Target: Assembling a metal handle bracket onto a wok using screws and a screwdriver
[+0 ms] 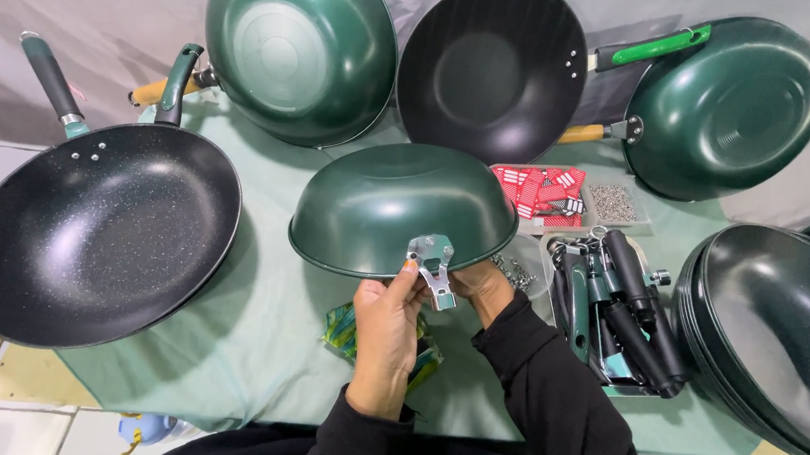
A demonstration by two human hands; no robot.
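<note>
An upturned green wok body (397, 203) without a handle lies in the middle of the table, its rim tilted toward me. A silver metal handle bracket (433, 263) sits against its near rim. My left hand (386, 327) pinches the bracket with thumb and fingertips. My right hand (480, 284) is tucked under the wok's rim beside the bracket, supporting the wok; its fingers are mostly hidden. Both arms wear black sleeves.
A speckled black pan (101, 233) lies at left. Green and black woks (299, 46) (495, 66) (727, 108) lean against the back cloth. Stacked black pans (782, 334) stand at right. Dark handles fill a tray (624, 317); small trays hold red packets (538, 190) and screws (611, 202).
</note>
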